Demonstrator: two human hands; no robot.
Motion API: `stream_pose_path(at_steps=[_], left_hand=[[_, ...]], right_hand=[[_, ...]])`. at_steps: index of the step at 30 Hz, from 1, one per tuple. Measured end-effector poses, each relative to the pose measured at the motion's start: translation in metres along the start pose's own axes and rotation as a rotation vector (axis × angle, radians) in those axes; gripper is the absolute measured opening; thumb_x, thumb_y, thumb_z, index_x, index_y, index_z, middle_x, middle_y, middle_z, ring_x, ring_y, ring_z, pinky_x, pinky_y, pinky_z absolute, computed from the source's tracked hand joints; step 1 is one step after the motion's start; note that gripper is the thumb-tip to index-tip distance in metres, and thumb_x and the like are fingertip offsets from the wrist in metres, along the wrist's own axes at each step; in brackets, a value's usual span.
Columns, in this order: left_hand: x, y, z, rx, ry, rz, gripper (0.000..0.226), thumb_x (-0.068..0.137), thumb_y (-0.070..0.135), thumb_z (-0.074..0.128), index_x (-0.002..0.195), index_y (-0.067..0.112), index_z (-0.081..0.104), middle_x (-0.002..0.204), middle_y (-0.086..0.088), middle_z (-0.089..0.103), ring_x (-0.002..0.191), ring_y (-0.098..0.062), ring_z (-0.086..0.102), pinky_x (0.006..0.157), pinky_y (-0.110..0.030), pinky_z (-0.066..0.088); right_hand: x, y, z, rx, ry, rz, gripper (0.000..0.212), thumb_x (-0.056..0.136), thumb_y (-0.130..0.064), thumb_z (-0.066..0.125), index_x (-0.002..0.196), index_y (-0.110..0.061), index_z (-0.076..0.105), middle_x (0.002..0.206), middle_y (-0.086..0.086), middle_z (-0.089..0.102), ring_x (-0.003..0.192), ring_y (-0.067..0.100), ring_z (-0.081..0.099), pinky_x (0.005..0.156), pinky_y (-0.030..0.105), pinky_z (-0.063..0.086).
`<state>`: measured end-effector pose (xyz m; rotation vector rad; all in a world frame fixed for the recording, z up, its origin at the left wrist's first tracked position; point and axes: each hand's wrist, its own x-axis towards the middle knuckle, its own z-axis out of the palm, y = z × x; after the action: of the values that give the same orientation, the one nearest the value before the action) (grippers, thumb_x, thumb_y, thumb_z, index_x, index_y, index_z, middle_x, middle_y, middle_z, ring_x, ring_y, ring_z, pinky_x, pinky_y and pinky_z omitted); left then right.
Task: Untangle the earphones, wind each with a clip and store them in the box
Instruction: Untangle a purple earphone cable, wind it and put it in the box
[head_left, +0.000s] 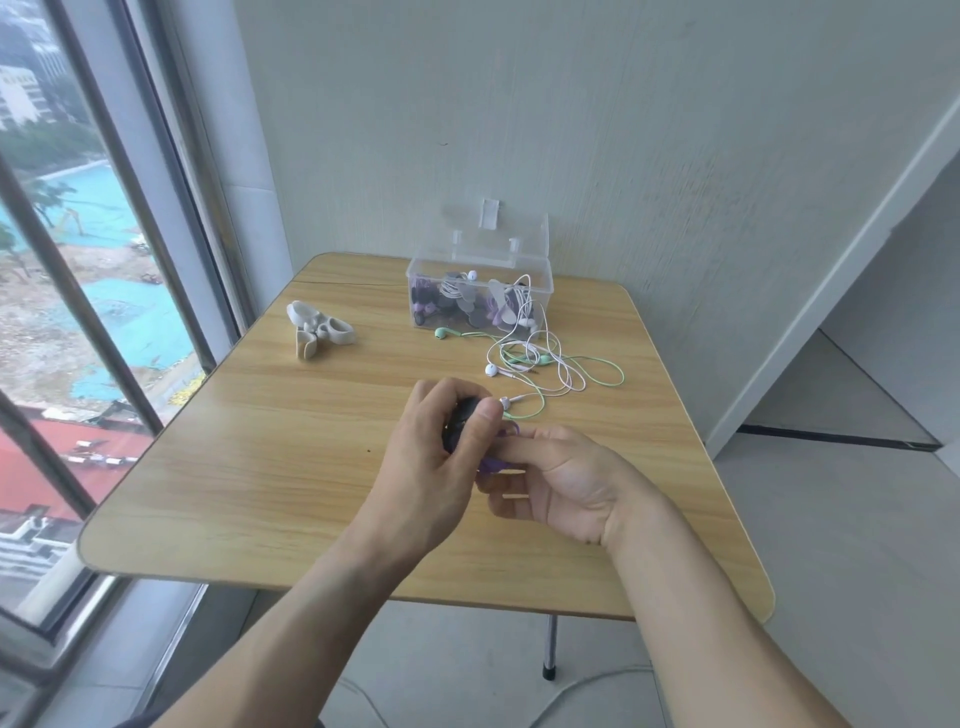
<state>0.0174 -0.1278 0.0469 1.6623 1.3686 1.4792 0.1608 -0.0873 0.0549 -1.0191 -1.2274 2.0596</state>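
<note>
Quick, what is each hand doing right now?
Left hand: closed around a dark clip wound with purple earphones.
Right hand: fingers pinching the same purple earphones.

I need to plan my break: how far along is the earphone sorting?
Done: several wound sets lie in the open clear box. In hand: the left hand and right hand are wrapping purple earphones. Left: the green earphones and white earphones lie tangled on the table; beige clips wait unused.

We see the left hand (423, 467) and right hand (558, 486), bare forearms, no sleeves, rings or watch.
</note>
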Motion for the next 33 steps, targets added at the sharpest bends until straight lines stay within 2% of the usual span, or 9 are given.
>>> stream_pose_path(at_steps=[5, 7, 9, 16, 19, 24, 27, 30, 33], left_hand=[[-0.002, -0.005, -0.002, -0.015, -0.041, 0.057, 0.020, 0.099, 0.051, 0.049, 0.087, 0.037, 0.056, 0.097, 0.013, 0.053, 0.088, -0.025, 0.061, 0.072, -0.025, 0.051], [-0.004, -0.008, 0.000, 0.050, -0.070, 0.089, 0.023, 0.096, 0.053, 0.042, 0.088, 0.036, 0.056, 0.095, 0.017, 0.054, 0.093, -0.023, 0.057, 0.078, -0.031, 0.049], [-0.005, -0.010, 0.003, 0.053, -0.083, 0.096, 0.027, 0.096, 0.054, 0.040, 0.089, 0.033, 0.056, 0.095, 0.017, 0.053, 0.094, -0.023, 0.054, 0.079, -0.034, 0.048], [0.000, -0.006, 0.005, 0.027, 0.027, 0.095, 0.025, 0.098, 0.050, 0.035, 0.096, 0.034, 0.054, 0.097, 0.019, 0.050, 0.097, -0.022, 0.054, 0.076, -0.017, 0.047], [0.004, -0.004, 0.008, 0.108, 0.098, 0.121, 0.020, 0.098, 0.048, 0.037, 0.097, 0.036, 0.054, 0.099, 0.020, 0.051, 0.101, -0.014, 0.051, 0.080, -0.015, 0.041], [0.012, -0.005, 0.010, 0.299, 0.126, 0.177, 0.005, 0.093, 0.029, 0.065, 0.095, 0.025, 0.067, 0.092, 0.016, 0.062, 0.089, -0.008, 0.063, 0.072, -0.011, 0.042], [0.016, -0.005, 0.021, 0.287, 0.117, 0.148, 0.009, 0.087, 0.014, 0.073, 0.088, 0.022, 0.071, 0.085, 0.015, 0.066, 0.080, -0.007, 0.066, 0.070, -0.015, 0.050], [0.020, -0.006, 0.031, 0.302, 0.148, 0.089, 0.016, 0.082, 0.010, 0.077, 0.080, 0.022, 0.067, 0.075, 0.012, 0.065, 0.073, -0.008, 0.064, 0.064, -0.018, 0.050], [0.028, -0.005, 0.037, 0.282, 0.189, -0.011, 0.013, 0.083, 0.011, 0.076, 0.082, 0.019, 0.066, 0.076, 0.010, 0.067, 0.074, 0.000, 0.064, 0.064, -0.010, 0.045]], right_hand=[[0.000, -0.001, 0.003, -0.187, 0.048, -0.015, 0.007, 0.095, -0.006, 0.063, 0.098, -0.003, 0.068, 0.068, -0.002, 0.065, 0.061, 0.017, 0.062, 0.059, 0.029, 0.054], [0.000, -0.001, 0.001, -0.332, 0.079, -0.021, 0.020, 0.094, -0.008, 0.064, 0.108, 0.006, 0.063, 0.065, -0.003, 0.063, 0.059, 0.017, 0.061, 0.063, 0.033, 0.057], [-0.001, -0.003, 0.002, -0.403, 0.075, -0.014, 0.014, 0.094, -0.008, 0.063, 0.102, 0.004, 0.063, 0.065, -0.001, 0.060, 0.059, 0.019, 0.060, 0.066, 0.037, 0.058], [0.004, -0.002, 0.012, -0.167, -0.020, -0.056, 0.021, 0.102, -0.013, 0.055, 0.109, 0.004, 0.066, 0.086, 0.008, 0.058, 0.075, 0.018, 0.065, 0.077, 0.040, 0.061], [0.007, -0.005, 0.011, -0.061, 0.144, -0.141, 0.019, 0.097, -0.003, 0.059, 0.109, 0.010, 0.062, 0.086, 0.014, 0.066, 0.074, 0.020, 0.070, 0.075, 0.038, 0.062], [0.009, -0.009, -0.005, -0.243, 0.578, -0.273, 0.021, 0.077, -0.004, 0.076, 0.075, -0.009, 0.055, 0.080, 0.017, 0.074, 0.070, 0.026, 0.075, 0.078, 0.048, 0.062], [0.009, -0.011, -0.015, -0.528, 0.791, -0.333, 0.013, 0.071, -0.011, 0.073, 0.072, -0.015, 0.061, 0.068, 0.003, 0.072, 0.062, 0.017, 0.071, 0.060, 0.024, 0.056], [0.008, -0.010, -0.016, -0.658, 0.893, -0.437, 0.014, 0.072, -0.007, 0.073, 0.067, -0.016, 0.063, 0.055, -0.007, 0.060, 0.045, 0.006, 0.050, 0.043, 0.015, 0.036], [0.011, -0.011, -0.014, -0.742, 0.933, -0.515, 0.012, 0.071, -0.011, 0.075, 0.066, -0.015, 0.065, 0.056, -0.004, 0.065, 0.056, 0.020, 0.060, 0.053, 0.026, 0.047]])
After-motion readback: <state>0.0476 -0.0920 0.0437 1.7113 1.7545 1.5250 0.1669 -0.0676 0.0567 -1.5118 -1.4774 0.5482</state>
